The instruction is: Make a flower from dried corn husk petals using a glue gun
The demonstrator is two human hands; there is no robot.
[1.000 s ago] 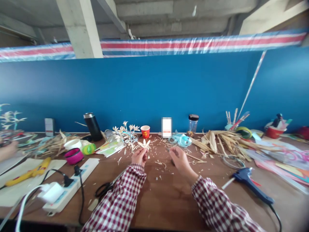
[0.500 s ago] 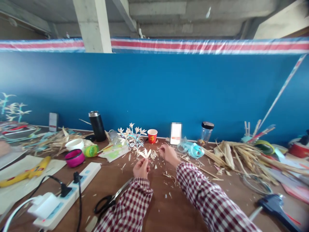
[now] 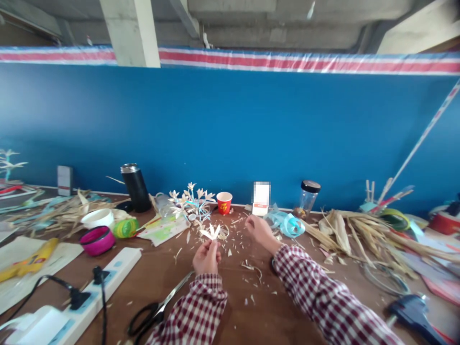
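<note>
My left hand (image 3: 207,257) is closed in a pinch on the base of a pale corn-husk flower (image 3: 211,232), its pointed petals fanned out upward. Off to the right, my right hand (image 3: 261,230) is held above the table with thumb and fingers drawn together. Whatever may be in its fingertips is too small to make out. Behind the left hand stands a bunch of finished husk flowers on blue stems (image 3: 194,203). Husk scraps (image 3: 237,239) lie scattered between and around both hands. Scissors (image 3: 158,309) with black handles lie beside my left sleeve.
A red paper cup (image 3: 224,204), a lidded clear jar (image 3: 308,197) and blue ribbon (image 3: 292,226) stand or lie along the back. Dried husks (image 3: 362,230) and a glue gun (image 3: 413,314) are at right. A power strip (image 3: 120,273) and black flask (image 3: 136,188) are at left.
My view has shifted slightly, moving things at the left further left. My right hand has moved a little to the right, away from the flower. The flower's petals now show more spread.
</note>
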